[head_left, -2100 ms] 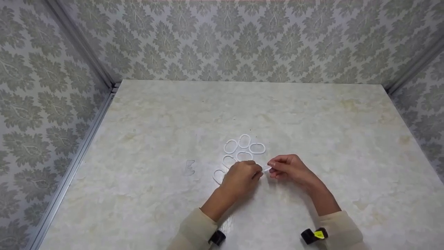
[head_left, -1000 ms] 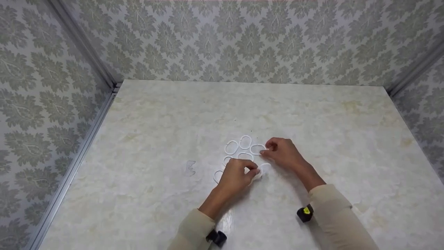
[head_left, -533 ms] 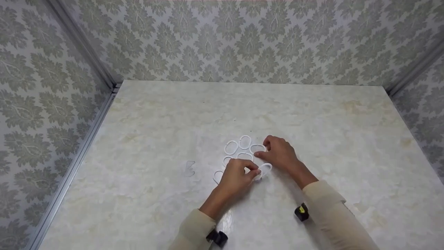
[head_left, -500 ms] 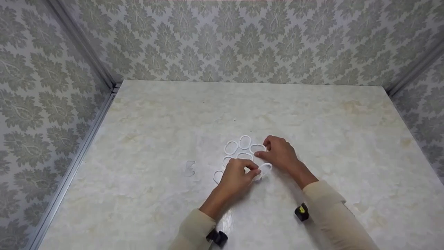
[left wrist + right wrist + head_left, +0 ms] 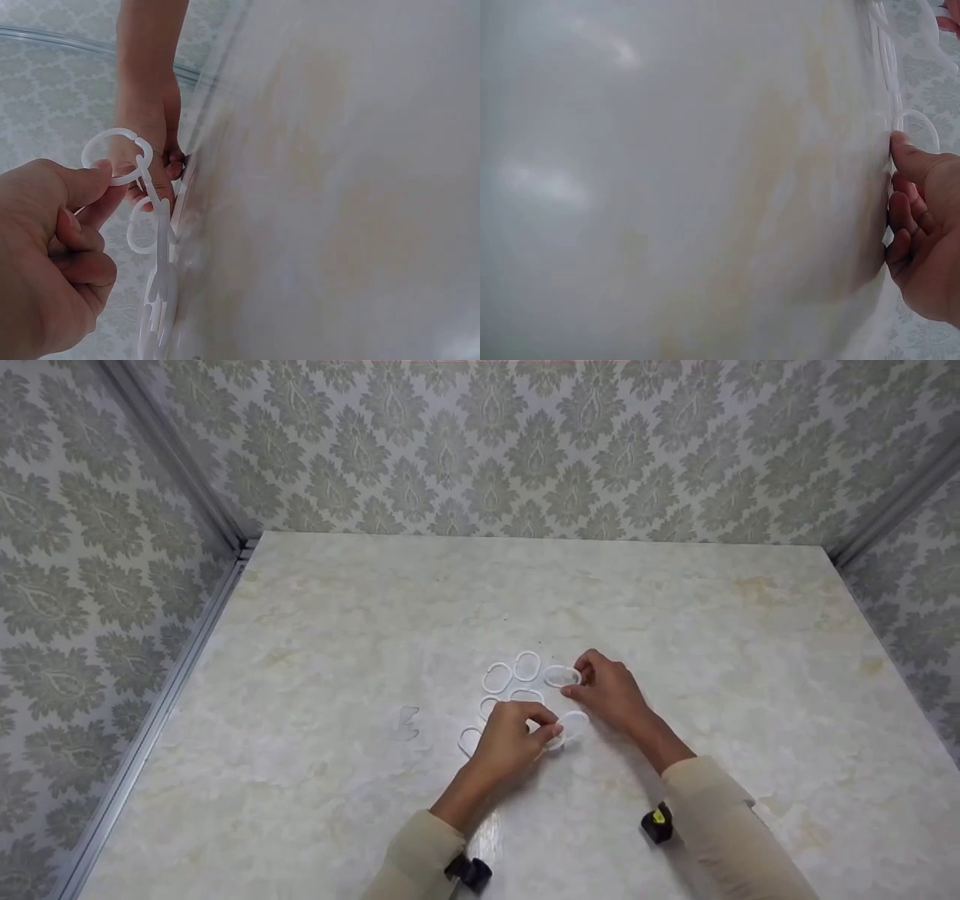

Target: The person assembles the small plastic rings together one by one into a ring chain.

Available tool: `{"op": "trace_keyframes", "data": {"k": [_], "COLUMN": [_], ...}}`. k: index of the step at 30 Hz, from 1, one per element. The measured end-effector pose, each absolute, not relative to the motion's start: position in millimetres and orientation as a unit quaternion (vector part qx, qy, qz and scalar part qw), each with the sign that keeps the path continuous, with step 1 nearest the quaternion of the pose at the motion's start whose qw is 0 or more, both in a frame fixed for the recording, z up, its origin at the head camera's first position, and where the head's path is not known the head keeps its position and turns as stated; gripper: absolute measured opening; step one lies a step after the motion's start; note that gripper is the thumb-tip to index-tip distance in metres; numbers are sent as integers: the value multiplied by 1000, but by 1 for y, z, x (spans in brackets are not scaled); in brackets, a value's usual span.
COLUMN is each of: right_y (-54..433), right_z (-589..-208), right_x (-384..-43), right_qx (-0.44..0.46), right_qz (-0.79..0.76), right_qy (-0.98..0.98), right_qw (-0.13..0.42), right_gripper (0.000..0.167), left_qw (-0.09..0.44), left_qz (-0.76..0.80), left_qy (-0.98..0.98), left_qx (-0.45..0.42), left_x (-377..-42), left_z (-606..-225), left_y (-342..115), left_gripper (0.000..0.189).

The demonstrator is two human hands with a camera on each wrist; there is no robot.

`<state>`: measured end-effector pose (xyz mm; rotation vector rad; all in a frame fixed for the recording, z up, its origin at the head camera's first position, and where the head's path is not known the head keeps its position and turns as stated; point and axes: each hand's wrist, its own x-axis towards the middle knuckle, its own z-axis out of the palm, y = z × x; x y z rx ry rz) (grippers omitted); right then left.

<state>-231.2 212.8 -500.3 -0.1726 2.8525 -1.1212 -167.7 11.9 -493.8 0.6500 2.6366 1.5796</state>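
My left hand [image 5: 512, 741] pinches a white plastic link ring [image 5: 111, 133] between thumb and index finger. Through it hangs a second white link ring [image 5: 153, 187], which shows in the head view just right of the left fingertips. Farther out, my right hand [image 5: 613, 691] holds the right end of another white oval link ring [image 5: 546, 676] between thumb and fingers. In the right wrist view, that hand [image 5: 930, 232] is low along the tabletop, and part of a ring [image 5: 924, 118] curves beside its thumb.
Several more white link rings, among them one ring [image 5: 484, 679] at the back left, lie on the marbled table [image 5: 337, 607], partly hidden by my left hand. A thin transparent jagged piece [image 5: 407, 724] lies to their left. Patterned walls [image 5: 491, 450] stand behind and beside the table.
My right hand has left the linked rings at my left hand and moved outward to the oval ring, which it now grips and has shifted slightly right. My left hand keeps its pinch.
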Motion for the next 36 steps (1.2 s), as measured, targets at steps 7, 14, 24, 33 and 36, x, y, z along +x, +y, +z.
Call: {"op": "trace_keyframes", "data": {"k": [7, 14, 24, 33, 36], "right_y": [221, 227, 236, 246, 248], "right_z": [-502, -503, -507, -502, -500], "right_x": [-229, -226, -222, -212, -209], "right_qx": [-83, -94, -64, -17, -20], "right_qz": [-396, -432, -543, -603, -597], "right_qy": [914, 896, 836, 793, 797], "right_qw": [36, 51, 52, 87, 91], "right_gripper": [14, 9, 19, 30, 31], "left_qw": [11, 25, 22, 17, 14], "left_qz": [504, 501, 495, 505, 507], "left_qy": [839, 845, 850, 845, 844], "left_qx": [203, 185, 176, 175, 173], "left_x": [-167, -164, -164, -164, -164], "left_z": [-492, -492, -492, -492, -493], "left_y": [11, 11, 11, 11, 11], "left_gripper": [6, 6, 9, 7, 6]}}
